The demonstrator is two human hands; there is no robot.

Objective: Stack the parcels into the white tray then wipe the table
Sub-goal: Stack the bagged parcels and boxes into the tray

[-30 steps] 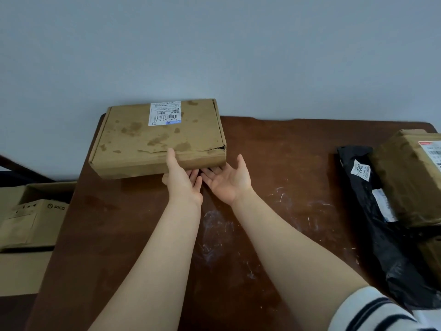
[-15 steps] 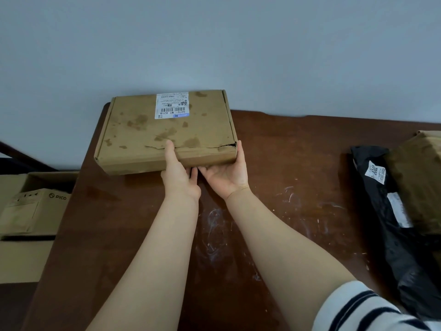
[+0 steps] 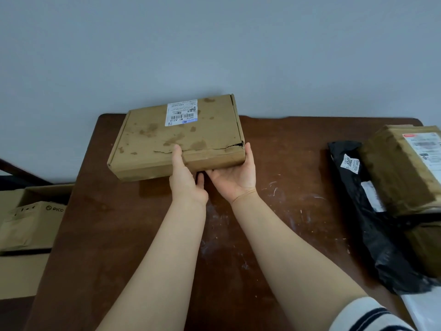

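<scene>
Off the left edge of the surface (image 3: 100, 235) sits an open carton (image 3: 31, 225) marked PICO, lower than the tabletop. Next comes the stained box (image 3: 176, 139), at the far left part of the brown surface near the wall, its white label (image 3: 181, 113) facing up and a tear running along its near top edge. The left hand (image 3: 186, 180) has the box in its grip, thumb on top at the near edge and fingers tucked beneath. Just beside it, the right hand (image 3: 235, 174) cups the box's near right corner from below, palm up, thumb up the side. The near edge looks raised off the wood. Scuffed white marks show on the bare middle. Well apart, at the right, lies a black bag (image 3: 358, 206), with a brown parcel (image 3: 401, 170) touching its far side.
</scene>
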